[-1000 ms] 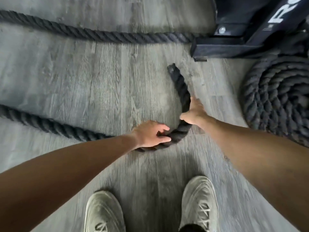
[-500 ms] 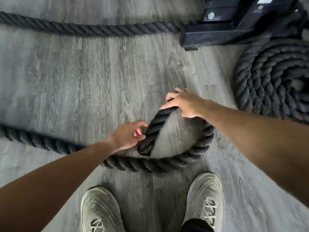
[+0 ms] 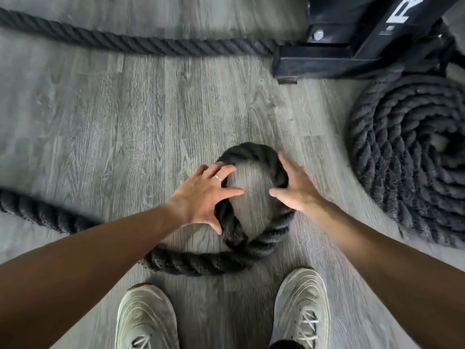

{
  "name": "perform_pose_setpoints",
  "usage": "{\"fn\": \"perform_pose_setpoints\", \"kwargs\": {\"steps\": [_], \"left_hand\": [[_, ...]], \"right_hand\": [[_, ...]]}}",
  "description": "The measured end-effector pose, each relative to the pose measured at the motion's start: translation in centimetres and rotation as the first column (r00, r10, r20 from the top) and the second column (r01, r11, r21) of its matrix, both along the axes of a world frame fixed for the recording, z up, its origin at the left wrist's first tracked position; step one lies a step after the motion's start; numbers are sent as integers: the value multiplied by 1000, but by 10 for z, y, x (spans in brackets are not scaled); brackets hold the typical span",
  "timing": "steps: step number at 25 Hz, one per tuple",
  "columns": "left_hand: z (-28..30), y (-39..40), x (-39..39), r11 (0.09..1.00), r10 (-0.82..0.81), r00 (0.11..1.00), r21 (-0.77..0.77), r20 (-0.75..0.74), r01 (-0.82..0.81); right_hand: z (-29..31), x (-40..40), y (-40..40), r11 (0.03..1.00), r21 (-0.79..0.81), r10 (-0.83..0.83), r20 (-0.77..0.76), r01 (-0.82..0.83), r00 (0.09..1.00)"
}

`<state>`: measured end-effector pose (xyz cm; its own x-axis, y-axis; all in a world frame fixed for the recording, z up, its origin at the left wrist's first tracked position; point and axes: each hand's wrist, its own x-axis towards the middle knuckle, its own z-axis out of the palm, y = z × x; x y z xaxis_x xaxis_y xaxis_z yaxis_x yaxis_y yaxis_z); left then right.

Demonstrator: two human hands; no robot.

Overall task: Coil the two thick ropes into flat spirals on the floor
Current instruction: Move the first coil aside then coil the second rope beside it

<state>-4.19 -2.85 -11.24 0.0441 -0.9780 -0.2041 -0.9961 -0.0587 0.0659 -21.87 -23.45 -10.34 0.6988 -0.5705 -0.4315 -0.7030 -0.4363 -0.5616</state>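
A thick black rope (image 3: 201, 263) comes in from the left across the grey wood floor and curls into one small loop (image 3: 251, 149) in front of my feet. Its end tucks down inside the loop on the left. My left hand (image 3: 203, 197) lies over the loop's left side with fingers spread, thumb beside the rope's end. On the loop's right side, my right hand (image 3: 297, 190) has its thumb inside and its fingers over the outside. A second black rope (image 3: 407, 159) lies coiled in a flat spiral at the right.
Another stretch of rope (image 3: 151, 45) runs along the top of the view to a black metal rack base (image 3: 327, 64) at the upper right. My two pale shoes (image 3: 146, 316) (image 3: 302, 306) stand just below the loop.
The rope's end went from an open hook to a closed small loop. Both hands moved from the bend onto the loop's two sides.
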Motion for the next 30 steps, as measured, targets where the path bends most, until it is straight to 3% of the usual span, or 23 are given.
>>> {"fn": "perform_pose_setpoints", "kwargs": {"steps": [2, 4, 7, 11, 14, 17, 19, 21, 23, 27, 30], "left_hand": [[-1, -1, 3, 994, -84, 992, 81, 96, 77], [-5, 6, 4, 989, 14, 993, 142, 115, -31], [-6, 11, -12, 963, 216, 971, 145, 97, -229], [-2, 11, -32, 911, 371, 920, 142, 129, -387], [4, 10, -32, 892, 425, 902, 136, 73, -431], [12, 18, -4, 960, 212, 977, 191, -12, -206], [19, 23, 35, 959, -48, 996, 281, 78, 24], [24, 13, 70, 907, -265, 919, 400, 292, 134], [24, -5, 86, 864, -401, 846, 452, 351, 222], [22, -15, 88, 826, -456, 854, 476, 251, 301], [21, 14, 67, 862, -478, 867, 263, 138, 434]], "right_hand": [[9, 18, -7, 984, 131, 111, 55, -118, 992], [11, 24, -4, 969, 144, 201, 25, -203, 979], [-2, 10, 29, 940, 18, 341, -80, -341, 937], [-15, -1, 52, 883, -142, 444, -57, -448, 894], [-13, -2, 41, 887, -93, 455, 11, -452, 891], [-8, 0, 22, 880, -45, 475, 47, -473, 879], [-4, 4, 16, 864, -51, 503, 29, -502, 864], [-2, 8, 15, 843, -61, 537, 14, -535, 844], [3, 13, 12, 827, -44, 561, 5, -560, 828], [18, 21, -16, 804, -90, 587, -40, -588, 808], [16, 19, -23, 898, -278, 371, 64, -341, 926]]}}
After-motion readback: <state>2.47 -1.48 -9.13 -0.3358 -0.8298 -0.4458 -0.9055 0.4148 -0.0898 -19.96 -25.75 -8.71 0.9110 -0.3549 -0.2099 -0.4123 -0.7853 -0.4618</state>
